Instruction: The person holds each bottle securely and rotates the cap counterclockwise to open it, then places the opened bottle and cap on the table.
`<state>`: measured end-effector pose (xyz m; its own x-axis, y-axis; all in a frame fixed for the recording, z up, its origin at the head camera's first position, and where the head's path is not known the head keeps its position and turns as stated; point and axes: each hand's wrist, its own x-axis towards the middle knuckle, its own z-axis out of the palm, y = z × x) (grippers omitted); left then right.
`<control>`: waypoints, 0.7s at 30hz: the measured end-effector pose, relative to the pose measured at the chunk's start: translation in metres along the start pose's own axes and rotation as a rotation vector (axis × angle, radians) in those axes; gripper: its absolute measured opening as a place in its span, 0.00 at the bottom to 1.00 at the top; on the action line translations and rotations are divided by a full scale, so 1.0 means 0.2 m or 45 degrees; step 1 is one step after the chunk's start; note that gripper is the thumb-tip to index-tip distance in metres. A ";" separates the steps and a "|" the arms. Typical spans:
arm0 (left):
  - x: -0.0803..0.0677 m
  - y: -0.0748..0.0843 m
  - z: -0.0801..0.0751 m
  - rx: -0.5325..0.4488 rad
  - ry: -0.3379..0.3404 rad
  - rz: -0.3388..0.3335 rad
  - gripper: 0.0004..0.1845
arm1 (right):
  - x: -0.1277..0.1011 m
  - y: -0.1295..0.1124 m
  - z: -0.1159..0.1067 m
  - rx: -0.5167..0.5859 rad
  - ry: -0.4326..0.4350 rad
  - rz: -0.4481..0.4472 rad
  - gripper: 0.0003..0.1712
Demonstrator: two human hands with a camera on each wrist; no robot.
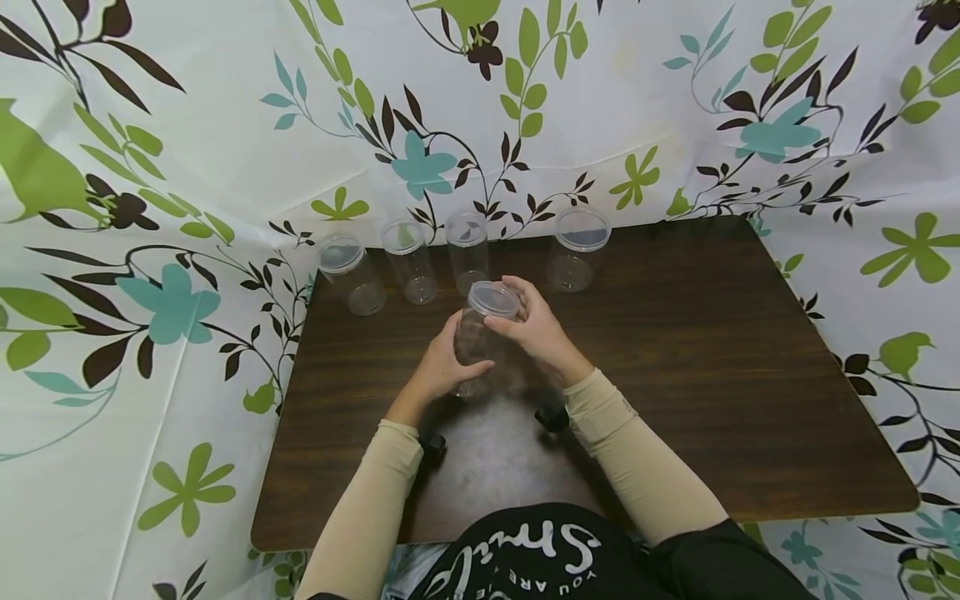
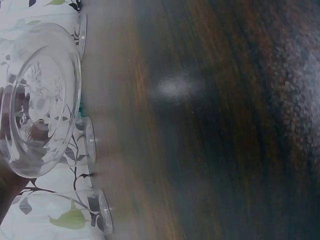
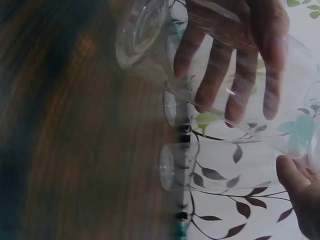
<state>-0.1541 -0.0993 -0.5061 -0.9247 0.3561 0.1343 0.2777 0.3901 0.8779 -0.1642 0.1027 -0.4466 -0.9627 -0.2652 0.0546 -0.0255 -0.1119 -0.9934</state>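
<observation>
head view: upright clear plastic jar (image 1: 480,342) between both hands; left hand (image 1: 442,367) wraps its body, right hand (image 1: 532,329) pinches the translucent round lid (image 1: 493,298) on top.

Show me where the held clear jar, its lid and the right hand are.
held clear jar (image 1: 471,342), head view, on its clear wall.
lid (image 1: 492,297), head view, on its top.
right hand (image 1: 534,332), head view, on its back.

bright, even | wrist cams blurry | glare on table (image 2: 175,87)
</observation>
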 end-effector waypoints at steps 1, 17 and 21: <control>0.00 0.00 0.00 -0.007 0.000 0.000 0.52 | 0.00 0.01 0.00 0.067 0.004 0.003 0.43; 0.01 0.01 0.02 0.039 -0.002 0.018 0.52 | 0.03 0.06 0.05 0.332 0.086 0.036 0.71; 0.01 0.01 0.02 0.063 -0.001 0.022 0.52 | 0.04 0.06 0.05 0.321 0.068 0.039 0.67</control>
<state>-0.1544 -0.0942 -0.5063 -0.9193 0.3642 0.1491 0.3065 0.4250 0.8517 -0.1689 0.0906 -0.4573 -0.9751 -0.2216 0.0127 0.0654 -0.3417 -0.9375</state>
